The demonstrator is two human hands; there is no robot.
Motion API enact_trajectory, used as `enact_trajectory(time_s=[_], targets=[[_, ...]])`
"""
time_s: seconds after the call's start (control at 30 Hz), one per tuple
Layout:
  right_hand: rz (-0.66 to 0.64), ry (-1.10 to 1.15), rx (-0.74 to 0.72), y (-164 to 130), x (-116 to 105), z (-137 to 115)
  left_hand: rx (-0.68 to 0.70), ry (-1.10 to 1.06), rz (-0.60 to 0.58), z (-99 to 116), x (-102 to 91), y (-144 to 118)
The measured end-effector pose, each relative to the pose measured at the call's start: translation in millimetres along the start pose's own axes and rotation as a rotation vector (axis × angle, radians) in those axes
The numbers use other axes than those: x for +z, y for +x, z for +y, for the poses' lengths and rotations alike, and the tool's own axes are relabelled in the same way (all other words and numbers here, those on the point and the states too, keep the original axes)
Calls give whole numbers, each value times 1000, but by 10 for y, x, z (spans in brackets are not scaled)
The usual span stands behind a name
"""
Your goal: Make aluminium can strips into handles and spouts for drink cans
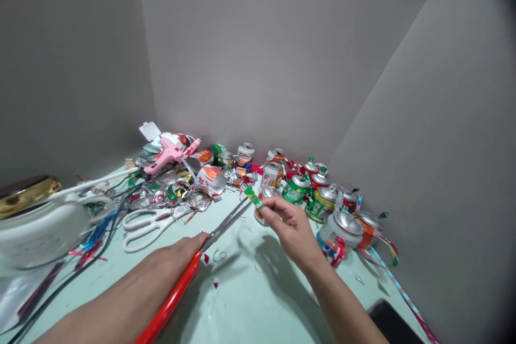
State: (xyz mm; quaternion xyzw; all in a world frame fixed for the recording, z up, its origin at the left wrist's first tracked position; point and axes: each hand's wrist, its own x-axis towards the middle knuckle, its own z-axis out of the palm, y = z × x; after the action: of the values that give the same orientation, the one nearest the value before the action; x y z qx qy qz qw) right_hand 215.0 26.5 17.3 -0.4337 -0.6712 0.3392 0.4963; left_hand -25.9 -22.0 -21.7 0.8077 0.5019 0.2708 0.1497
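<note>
My left hand is closed on a pair of red-handled scissors, whose long metal blades point up and right. Between the thumb and fingers of my right hand is pinched a short green and yellow strip cut from a can. The strip sits at the blade tips; whether the blades touch it I cannot tell. Just behind my right fingers stands a small can piece, partly hidden by them.
Cut cans with handles and spouts line the right side. At left lie white scissors, a pink glue gun, metal scraps, a white pot and a black cable. A dark flat object lies front right. Grey panels enclose the table.
</note>
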Motion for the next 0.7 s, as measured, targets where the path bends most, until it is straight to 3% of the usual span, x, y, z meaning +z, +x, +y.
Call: enact_trajectory(time_s=[0.27, 0.7], targets=[[-125, -111, -79, -70, 172, -19, -4, -51, -130, 166, -45, -1], [-154, -100, -99, -83, 216, 4, -34, -25, -157, 216, -120, 19]])
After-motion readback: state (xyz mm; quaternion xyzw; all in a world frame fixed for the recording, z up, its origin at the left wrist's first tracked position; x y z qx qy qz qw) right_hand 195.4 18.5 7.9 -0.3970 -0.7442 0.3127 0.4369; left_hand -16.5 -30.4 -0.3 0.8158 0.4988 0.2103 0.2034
